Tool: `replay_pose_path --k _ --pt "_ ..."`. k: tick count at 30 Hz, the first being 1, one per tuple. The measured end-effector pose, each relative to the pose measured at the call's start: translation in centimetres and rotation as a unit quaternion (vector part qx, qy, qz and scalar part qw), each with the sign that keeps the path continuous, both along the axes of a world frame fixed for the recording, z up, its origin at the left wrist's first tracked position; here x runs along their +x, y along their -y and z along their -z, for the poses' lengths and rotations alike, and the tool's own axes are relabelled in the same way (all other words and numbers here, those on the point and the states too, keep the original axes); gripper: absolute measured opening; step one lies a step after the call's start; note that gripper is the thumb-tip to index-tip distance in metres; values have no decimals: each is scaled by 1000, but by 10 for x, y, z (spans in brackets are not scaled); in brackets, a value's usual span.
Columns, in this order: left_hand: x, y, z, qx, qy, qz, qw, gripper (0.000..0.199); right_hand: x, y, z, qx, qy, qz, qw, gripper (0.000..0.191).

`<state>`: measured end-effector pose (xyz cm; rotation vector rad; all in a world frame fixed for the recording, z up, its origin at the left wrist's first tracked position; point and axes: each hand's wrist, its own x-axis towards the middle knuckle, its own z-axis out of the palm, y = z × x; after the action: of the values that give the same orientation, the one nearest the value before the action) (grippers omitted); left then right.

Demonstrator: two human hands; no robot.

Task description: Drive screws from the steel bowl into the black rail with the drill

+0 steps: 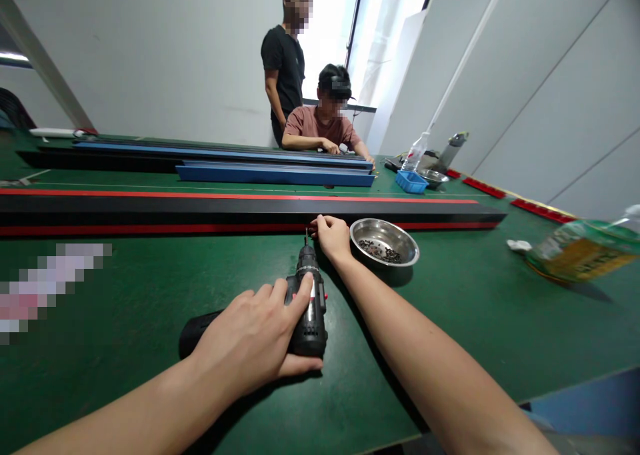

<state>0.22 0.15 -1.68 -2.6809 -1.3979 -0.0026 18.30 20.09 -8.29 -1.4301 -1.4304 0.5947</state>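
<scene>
My left hand (250, 325) is wrapped round a black cordless drill (311, 321) lying on its side, its bit pointing away from me. The bit's tip is close to the front edge of a long black bar with red edges (240, 209). Beside that tip, my right hand (331, 235) is closed in a pinch against the bar's front side. Whatever the fingertips hold is too small to make out. Just right of this hand stands a round metal bowl (411, 255) with many small dark screws (380, 250) in it.
Behind the bar lie blue and black lengths (275, 174). At the back right are a blue basket (411, 183), a clear bottle (415, 151) and another metal bowl (434, 178). A large plastic jug (585, 249) stands right. Two people are across the green table (125, 388).
</scene>
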Motion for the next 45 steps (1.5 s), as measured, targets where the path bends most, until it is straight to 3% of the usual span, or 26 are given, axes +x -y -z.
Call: replay_pose_path --k 24,29,33,36,39,42,45 --pt "0 -12 8 28 -15 -4 1000 104 -9 18 -6 8 71 -4 997 40" --pt "1 -6 5 27 -12 -9 1000 100 -13 40 -29 51 55 -8 997 30" --pt "1 0 0 14 -12 -13 1000 97 17 54 -67 93 69 -32 993 30" --pt "1 2 -2 5 -11 -13 1000 97 57 54 -84 50 146 14 988 36" --pt "0 3 -2 -2 -7 -12 1000 96 91 50 -83 -38 218 67 973 40" --pt "-3 2 0 -2 -4 -10 1000 95 107 45 -73 -107 203 57 972 45" --pt "-4 1 1 2 -2 -8 1000 95 111 44 -66 -130 197 39 971 49"
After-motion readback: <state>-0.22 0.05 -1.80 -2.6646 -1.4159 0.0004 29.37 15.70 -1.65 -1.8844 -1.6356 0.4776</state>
